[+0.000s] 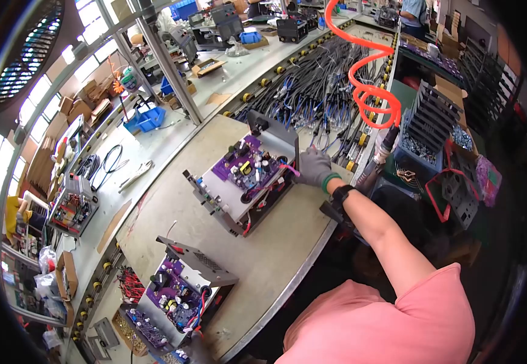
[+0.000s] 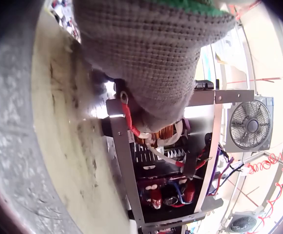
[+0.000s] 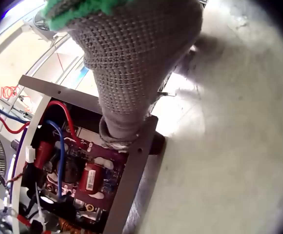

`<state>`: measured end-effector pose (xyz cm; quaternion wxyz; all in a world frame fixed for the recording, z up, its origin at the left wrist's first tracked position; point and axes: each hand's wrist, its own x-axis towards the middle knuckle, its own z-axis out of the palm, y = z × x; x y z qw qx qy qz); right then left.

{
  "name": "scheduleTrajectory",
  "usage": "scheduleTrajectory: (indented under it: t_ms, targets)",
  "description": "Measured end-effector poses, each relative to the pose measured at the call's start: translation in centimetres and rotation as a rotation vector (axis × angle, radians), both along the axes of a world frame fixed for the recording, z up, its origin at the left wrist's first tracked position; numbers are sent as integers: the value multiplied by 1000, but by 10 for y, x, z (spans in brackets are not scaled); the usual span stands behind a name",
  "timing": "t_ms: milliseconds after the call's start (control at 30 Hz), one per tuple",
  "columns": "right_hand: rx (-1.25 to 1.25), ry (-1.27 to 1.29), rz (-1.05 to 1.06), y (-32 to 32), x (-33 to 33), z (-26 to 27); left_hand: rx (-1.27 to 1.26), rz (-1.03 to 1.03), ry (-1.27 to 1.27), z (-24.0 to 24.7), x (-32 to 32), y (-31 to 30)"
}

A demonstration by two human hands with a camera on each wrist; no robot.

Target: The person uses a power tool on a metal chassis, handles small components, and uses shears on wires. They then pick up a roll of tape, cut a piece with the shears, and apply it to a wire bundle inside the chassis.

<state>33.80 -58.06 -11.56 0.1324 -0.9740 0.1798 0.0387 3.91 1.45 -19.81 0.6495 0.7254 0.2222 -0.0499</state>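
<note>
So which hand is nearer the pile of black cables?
Right. The right hand grips one unit, close to the black cables; the left hand holds the other unit, farther away at the head view's bottom edge.

One grey metal box (image 1: 230, 204) sits on the worktop (image 1: 154, 221), and a second grey box (image 1: 201, 265) sits near it. Both are open and show purple boards (image 1: 230, 175) with lots of little parts and bright wires (image 1: 290, 170).

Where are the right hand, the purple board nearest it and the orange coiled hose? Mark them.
Right hand (image 1: 315, 167): head view, back of the glove.
Purple board (image 1: 243, 168): head view, near its middle.
Orange hose (image 1: 365, 44): head view, upper coil.
</note>
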Motion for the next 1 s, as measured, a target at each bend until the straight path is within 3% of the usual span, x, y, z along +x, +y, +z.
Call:
scheduleTrajectory:
  t_ms: [67,167,267,400,467,500,567,633,700,767,833,933,1000]
  targets:
    - [25,-22,40,6,-3,11,-178,-4,242,-35,9,37]
    - [0,-49,49,40,-20,11,-164,-2,209,-48,18,37]
    - [-99,-251,173,71,-46,-10,-108,-16,190,-40,29,32]
    - [-52,-259,339,90,-71,-8,-65,-33,152,-40,43,8]
    - [128,-276,533,86,-78,1,-47,-35,129,-39,47,-4]
    - [131,-270,533,76,-71,-8,-37,-33,120,-38,45,-9]
    - [1179,-182,358,45,-41,-32,-20,-20,101,-36,39,-17]
    - [1086,-382,44,14,-19,-24,-4,2,78,-35,31,-24]
    - [99,-252,55,-20,18,-28,24,26,60,-28,18,-24]
    - [-354,-29,166,-24,34,-17,63,39,35,-15,13,-17]
    - [-442,212,114,-41,58,-39,103,48,21,-1,4,-7]
    - [-617,178,121,-50,49,-50,128,84,-34,6,2,-5]
    - [-667,177,264,-66,55,-62,136,113,-65,8,-3,-9]
